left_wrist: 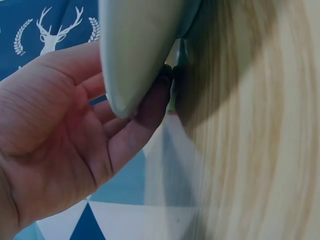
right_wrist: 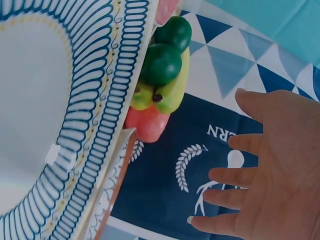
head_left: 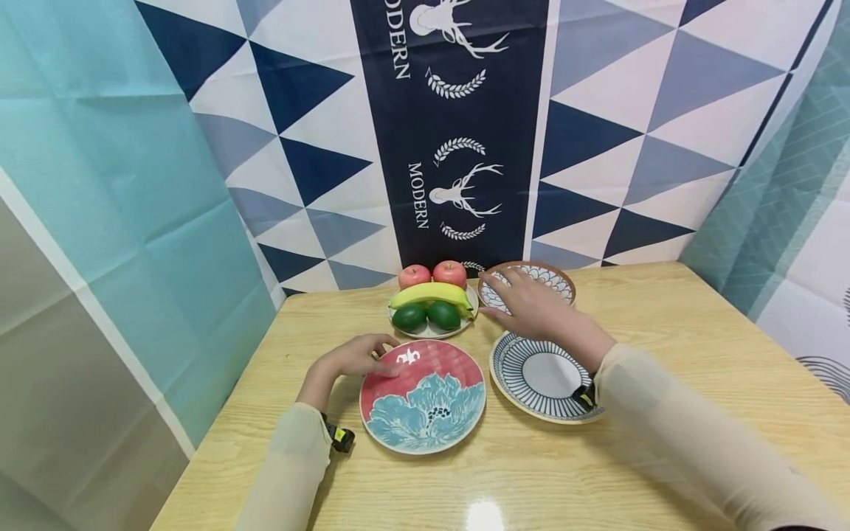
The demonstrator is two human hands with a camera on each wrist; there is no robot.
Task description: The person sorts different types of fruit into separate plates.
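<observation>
My left hand (head_left: 358, 355) grips the left rim of a round plate (head_left: 432, 398) with a red ground and a large blue flower. In the left wrist view its fingers curl about the rim, and the plate's pale underside (left_wrist: 135, 55) is tilted off the wooden table. My right hand (head_left: 534, 308) hovers, holding nothing, over the blue-striped plate (head_left: 541, 376) and the brown-rimmed plate (head_left: 564, 284) behind it. Its fingers are spread and straight in the right wrist view, apart from the striped plate (right_wrist: 95, 100).
Behind the red plate stands a white plate (head_left: 432, 332) bearing two red apples (head_left: 449, 273), yellow bananas (head_left: 428, 295) and two dark green oval fruits (head_left: 443, 315). A patterned cloth (head_left: 465, 110) hangs at the table's (head_left: 531, 479) back edge. Curtains flank both sides.
</observation>
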